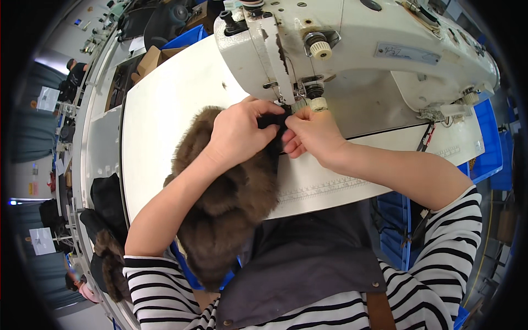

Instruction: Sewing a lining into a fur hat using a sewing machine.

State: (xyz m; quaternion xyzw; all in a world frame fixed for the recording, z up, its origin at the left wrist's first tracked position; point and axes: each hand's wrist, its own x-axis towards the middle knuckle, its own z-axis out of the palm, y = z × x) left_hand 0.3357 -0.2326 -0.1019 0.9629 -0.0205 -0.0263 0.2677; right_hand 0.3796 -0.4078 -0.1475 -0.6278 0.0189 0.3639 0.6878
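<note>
A white sewing machine (352, 41) stands at the far side of the table, its presser foot and needle area just beyond my fingers. My left hand (242, 129) pinches the edge of a black fabric (269, 122) between thumb and forefinger. Close beside it, my right hand (313, 135) grips the same black edge with thumb and fingertips, right below the needle area. Brown fur (220, 203) joined to this fabric lies under my left forearm and hangs over the table's front edge. The fingertips partly hide the fabric's edge.
The white tabletop (159, 110) has a ruler strip (324, 187) along its front. Small snips (426, 136) with red on them lie at the right. Blue bins (487, 143) stand beyond the right edge. More dark fabric with fur (107, 242) rests at the left.
</note>
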